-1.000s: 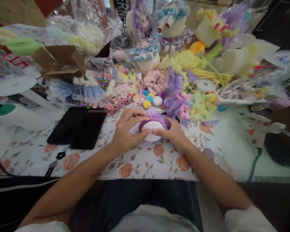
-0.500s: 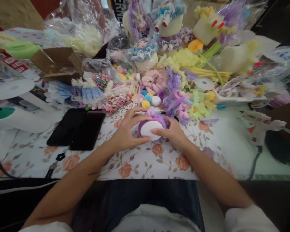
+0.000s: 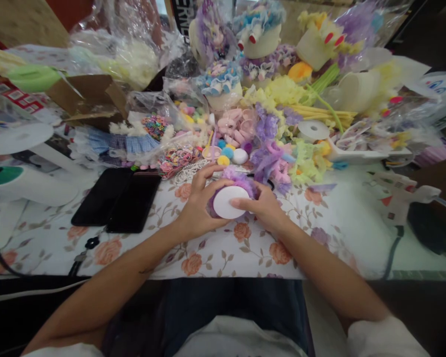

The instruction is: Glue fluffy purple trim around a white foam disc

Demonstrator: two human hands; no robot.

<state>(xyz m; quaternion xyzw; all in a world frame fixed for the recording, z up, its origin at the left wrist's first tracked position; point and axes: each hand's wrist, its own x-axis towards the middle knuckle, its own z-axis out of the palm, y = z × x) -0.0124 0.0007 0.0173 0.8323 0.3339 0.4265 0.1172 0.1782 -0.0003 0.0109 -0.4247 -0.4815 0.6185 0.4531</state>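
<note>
**A:** What are the hands doing?

**B:** Both are gripping a white round piece (image 3: 226,202) edged with purple fluff (image 3: 238,177). The left hand (image 3: 196,210) is curling around its left side, with the thumb lying along the lower rim and the fingers arching over the top of the fluff. The right hand (image 3: 266,206) is closing on the opposite side. Its thumb is pressing across the flat white face, and its other fingers are hiding behind the fluff.

**A:** Where is the piece sitting?

**B:** It is sitting right between the two sets of fingertips, tilted so its flat face is pointing back toward the person. It is hovering low over the floral tablecloth (image 3: 223,248). I cannot tell whether its underside is touching the cloth.

**A:** What is lying around the fingers?

**B:** Just beyond the fingertips, small pompoms (image 3: 230,153) are lying in a cluster. Ruffled purple and pink trims (image 3: 273,161) are piling up just past the right fingers. Two black phones (image 3: 117,198) are lying side by side to the left of the left fingers. A glue gun (image 3: 397,196) is resting well off to the right of the right fingers, and a white tape roll (image 3: 314,130) is sitting farther beyond them.
</note>
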